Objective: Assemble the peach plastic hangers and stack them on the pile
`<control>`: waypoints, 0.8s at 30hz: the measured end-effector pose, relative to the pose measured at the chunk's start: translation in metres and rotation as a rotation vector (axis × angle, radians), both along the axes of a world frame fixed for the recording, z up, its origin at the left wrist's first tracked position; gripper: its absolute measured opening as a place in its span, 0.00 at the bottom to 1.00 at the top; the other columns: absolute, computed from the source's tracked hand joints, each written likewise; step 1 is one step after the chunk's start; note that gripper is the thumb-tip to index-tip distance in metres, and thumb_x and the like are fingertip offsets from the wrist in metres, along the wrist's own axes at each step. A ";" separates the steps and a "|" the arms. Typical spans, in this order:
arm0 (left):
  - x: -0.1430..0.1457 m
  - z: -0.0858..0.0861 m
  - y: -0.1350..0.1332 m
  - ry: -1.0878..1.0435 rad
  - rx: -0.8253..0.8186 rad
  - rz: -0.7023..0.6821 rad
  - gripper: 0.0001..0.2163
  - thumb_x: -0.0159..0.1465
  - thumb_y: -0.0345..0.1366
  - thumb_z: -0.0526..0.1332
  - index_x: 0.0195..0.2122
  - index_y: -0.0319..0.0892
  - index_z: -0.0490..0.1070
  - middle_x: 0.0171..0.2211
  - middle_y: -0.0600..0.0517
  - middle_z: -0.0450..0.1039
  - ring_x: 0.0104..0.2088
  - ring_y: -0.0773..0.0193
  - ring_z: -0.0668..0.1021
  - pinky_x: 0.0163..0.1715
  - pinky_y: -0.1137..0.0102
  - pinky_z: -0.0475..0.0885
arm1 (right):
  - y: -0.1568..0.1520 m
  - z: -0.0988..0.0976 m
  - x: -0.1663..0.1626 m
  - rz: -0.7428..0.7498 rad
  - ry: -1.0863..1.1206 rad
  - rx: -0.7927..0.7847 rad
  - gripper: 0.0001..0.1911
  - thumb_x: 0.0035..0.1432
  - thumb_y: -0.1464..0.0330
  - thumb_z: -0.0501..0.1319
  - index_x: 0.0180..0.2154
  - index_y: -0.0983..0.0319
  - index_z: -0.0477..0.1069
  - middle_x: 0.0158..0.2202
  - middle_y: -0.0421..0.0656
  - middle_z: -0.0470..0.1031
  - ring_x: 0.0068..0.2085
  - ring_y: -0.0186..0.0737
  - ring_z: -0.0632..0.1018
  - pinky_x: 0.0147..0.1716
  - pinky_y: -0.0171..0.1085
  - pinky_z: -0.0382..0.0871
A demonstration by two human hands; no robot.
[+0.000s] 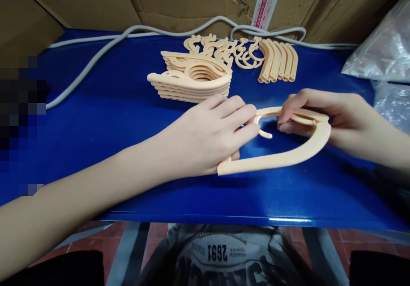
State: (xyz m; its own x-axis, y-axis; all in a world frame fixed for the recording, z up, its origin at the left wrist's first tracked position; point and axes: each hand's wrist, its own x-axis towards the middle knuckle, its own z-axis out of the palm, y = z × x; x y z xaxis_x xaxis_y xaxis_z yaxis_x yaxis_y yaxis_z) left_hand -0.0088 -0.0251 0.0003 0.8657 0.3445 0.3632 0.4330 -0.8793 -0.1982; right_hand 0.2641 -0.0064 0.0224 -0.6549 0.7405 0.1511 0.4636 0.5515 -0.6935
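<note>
Between my two hands is a beige plastic folding clothes hanger (282, 157), held above the blue table. My left hand (221, 132) has its fingers wrapped around the hanger's left side, beside its curved hook (265, 134). On the far side, my right hand (317, 110) pinches the back arm of the hanger between thumb and fingers. The front arm curves round toward me, and its left end comes out beneath my left hand. My left fingers hide part of the hook and the joint around it.
Folded beige hangers (192, 81) lie stacked behind my left hand. Loose hooks (246, 55) and a row of curved arm pieces (278, 61) lie farther back on the blue table (105, 145). A grey cable (92, 59) runs before cardboard (185, 4). Clear plastic bags (381, 42) stand at right.
</note>
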 end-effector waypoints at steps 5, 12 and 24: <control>-0.002 -0.005 0.004 0.006 0.033 0.064 0.08 0.72 0.29 0.55 0.46 0.35 0.72 0.49 0.38 0.76 0.51 0.45 0.79 0.47 0.54 0.78 | 0.004 0.004 0.001 0.039 -0.010 -0.062 0.08 0.70 0.63 0.60 0.40 0.54 0.78 0.38 0.37 0.81 0.38 0.36 0.79 0.37 0.35 0.72; -0.003 -0.004 0.007 -0.010 0.068 0.073 0.10 0.74 0.29 0.51 0.47 0.37 0.72 0.48 0.41 0.75 0.50 0.48 0.80 0.47 0.54 0.78 | 0.001 0.005 0.001 -0.018 -0.054 -0.010 0.11 0.70 0.66 0.57 0.38 0.53 0.78 0.37 0.35 0.82 0.39 0.35 0.80 0.38 0.35 0.72; 0.000 0.003 0.001 -0.013 -0.007 0.110 0.14 0.75 0.28 0.48 0.49 0.36 0.73 0.52 0.40 0.76 0.46 0.52 0.81 0.41 0.61 0.78 | 0.003 0.004 0.005 0.051 -0.136 -0.052 0.13 0.70 0.66 0.57 0.40 0.51 0.82 0.38 0.35 0.84 0.36 0.40 0.83 0.32 0.39 0.74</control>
State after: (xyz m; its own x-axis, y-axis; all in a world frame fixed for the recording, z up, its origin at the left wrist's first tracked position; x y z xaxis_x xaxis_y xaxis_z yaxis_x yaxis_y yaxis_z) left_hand -0.0088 -0.0244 0.0034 0.8175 0.4399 0.3718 0.5299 -0.8274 -0.1862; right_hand 0.2693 -0.0029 0.0266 -0.7039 0.7100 0.0204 0.5275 0.5418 -0.6544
